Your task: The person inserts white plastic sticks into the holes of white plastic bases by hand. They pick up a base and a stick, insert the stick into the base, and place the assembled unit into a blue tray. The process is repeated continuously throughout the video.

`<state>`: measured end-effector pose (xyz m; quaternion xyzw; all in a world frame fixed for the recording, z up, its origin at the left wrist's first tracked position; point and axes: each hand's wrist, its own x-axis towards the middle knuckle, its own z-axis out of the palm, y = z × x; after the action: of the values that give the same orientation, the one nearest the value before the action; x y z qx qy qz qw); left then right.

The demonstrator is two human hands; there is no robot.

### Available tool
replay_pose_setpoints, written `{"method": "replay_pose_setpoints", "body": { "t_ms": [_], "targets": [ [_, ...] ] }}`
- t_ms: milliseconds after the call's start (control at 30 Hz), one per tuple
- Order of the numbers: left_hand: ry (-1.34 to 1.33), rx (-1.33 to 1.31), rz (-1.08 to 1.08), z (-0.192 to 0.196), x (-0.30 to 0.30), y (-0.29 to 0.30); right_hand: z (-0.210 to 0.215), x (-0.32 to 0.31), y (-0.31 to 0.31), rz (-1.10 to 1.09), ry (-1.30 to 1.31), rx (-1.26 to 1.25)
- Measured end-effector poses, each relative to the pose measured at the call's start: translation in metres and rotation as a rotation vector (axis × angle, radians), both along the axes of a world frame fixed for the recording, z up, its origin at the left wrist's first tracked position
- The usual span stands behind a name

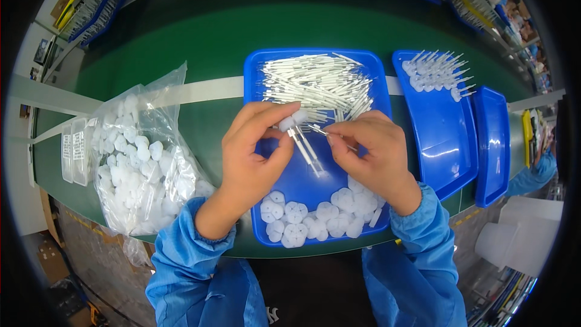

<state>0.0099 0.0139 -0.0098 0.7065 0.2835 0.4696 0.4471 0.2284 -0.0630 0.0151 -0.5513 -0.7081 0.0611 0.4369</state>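
Observation:
A blue tray (257, 85) lies in front of me with a heap of thin white sticks (318, 82) at its far end and several white round caps (315, 218) along its near edge. My left hand (251, 157) pinches two white caps with sticks (296, 128) hanging down from them over the tray. My right hand (372, 154) pinches one thin white stick (321, 130) whose tip points toward those caps. Both forearms wear blue sleeves.
A clear plastic bag (142, 157) full of white caps lies left of the tray on the green belt (212, 30). To the right stand a second blue tray (445, 145) with several capped sticks (436, 72) and an edge-on blue tray (493, 145). More trays line the far side.

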Motion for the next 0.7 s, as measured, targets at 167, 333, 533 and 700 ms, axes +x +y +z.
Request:
{"method": "replay_pose_setpoints", "body": {
  "t_ms": [167, 333, 533, 700],
  "targets": [
    [0.087, 0.021, -0.015, 0.0040, 0.0003, -0.0024, -0.0010, -0.0075, -0.0059, -0.040, 0.065, -0.080],
    [0.112, 0.007, -0.033, 0.0062, 0.0028, -0.0031, 0.0049, -0.0071, -0.0069, -0.027, 0.160, -0.250],
    [0.215, 0.106, -0.071, 0.0070, 0.0014, -0.0016, 0.0047, -0.0072, -0.0089, 0.009, 0.477, -0.580],
    [0.250, 0.233, -0.061, 0.0083, 0.0016, -0.0039, 0.0003, -0.0085, -0.0090, -0.020, 0.370, -0.504]
  ]
}}
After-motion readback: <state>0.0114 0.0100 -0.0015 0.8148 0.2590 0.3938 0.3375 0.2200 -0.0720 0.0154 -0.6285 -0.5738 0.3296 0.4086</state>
